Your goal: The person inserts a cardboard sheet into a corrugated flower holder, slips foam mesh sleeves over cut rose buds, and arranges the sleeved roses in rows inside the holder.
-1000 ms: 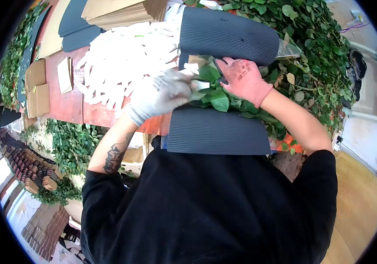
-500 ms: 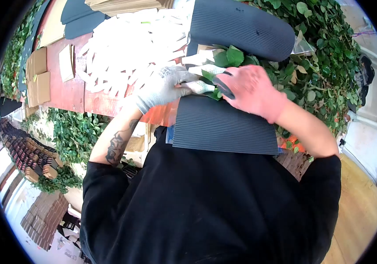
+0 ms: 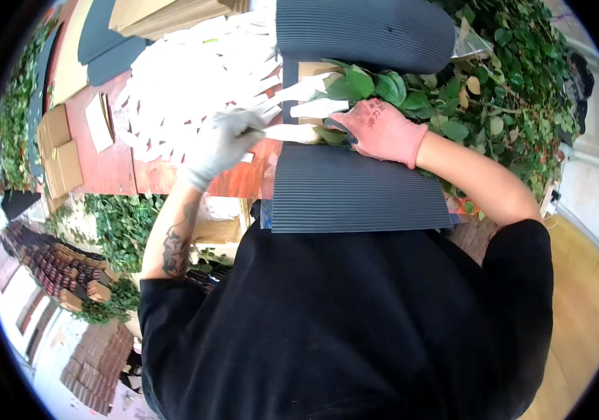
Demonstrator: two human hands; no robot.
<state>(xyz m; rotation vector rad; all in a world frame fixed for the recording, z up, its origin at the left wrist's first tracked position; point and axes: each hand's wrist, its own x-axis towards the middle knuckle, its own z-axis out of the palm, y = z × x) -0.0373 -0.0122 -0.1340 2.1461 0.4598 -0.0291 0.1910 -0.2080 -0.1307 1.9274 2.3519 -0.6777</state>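
Observation:
My left hand (image 3: 226, 145), in a pale grey glove, is closed on the left end of a white sleeve (image 3: 292, 133). The sleeve's right end meets green leaves beside my right hand (image 3: 380, 133). That hand, in a pink glove with dark fingertips, is closed round the leafy stem near the sleeve. Just above, two more white sleeves (image 3: 319, 108) cover flower heads lying on brown card. Leafy stems (image 3: 418, 94) run right from them. Dark corrugated sheet (image 3: 359, 189) lies below the stems, and a folded or rolled part (image 3: 366, 31) lies above.
A heap of white sleeves (image 3: 187, 91) covers the red table (image 3: 114, 168) on the left. Stacked brown card (image 3: 166, 15) stands behind it, with folded cartons (image 3: 60, 150) farther left. Dense foliage (image 3: 523, 91) fills the right side, and more greenery (image 3: 124, 227) hangs beyond the table's near edge.
My left hand has moved left and drawn the near sleeve out longer. My right hand has settled on the stem at the sleeve's right end. The view has shifted slightly.

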